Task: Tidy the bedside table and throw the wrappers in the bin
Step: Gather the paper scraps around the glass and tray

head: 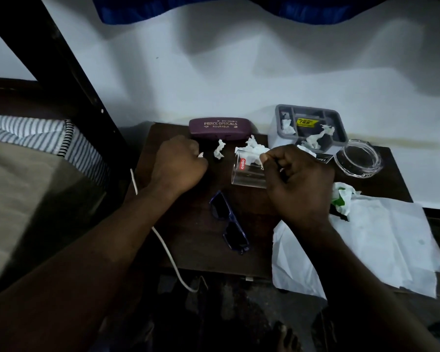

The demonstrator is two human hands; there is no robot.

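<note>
On the dark wooden bedside table (188, 240), my left hand (179, 165) is curled into a fist with a small white scrap showing between its fingers. My right hand (297, 179) is curled beside a clear glass tumbler (247, 171) lying on its side, and its fingertips pinch something small at the glass rim. A crumpled white wrapper (219, 149) lies between my hands. More crumpled tissue (254, 148) sits just behind the glass. A green and white wrapper (342, 196) lies to the right of my right hand.
A purple spectacle case (219, 126) lies at the table's back edge. A grey divided tray (311, 127) holds several tissue scraps. A glass ashtray (357, 158) stands at the right. Blue sunglasses (228, 222), a white sheet (381, 245), a white cable (168, 252) and a bed (31, 174) are nearby.
</note>
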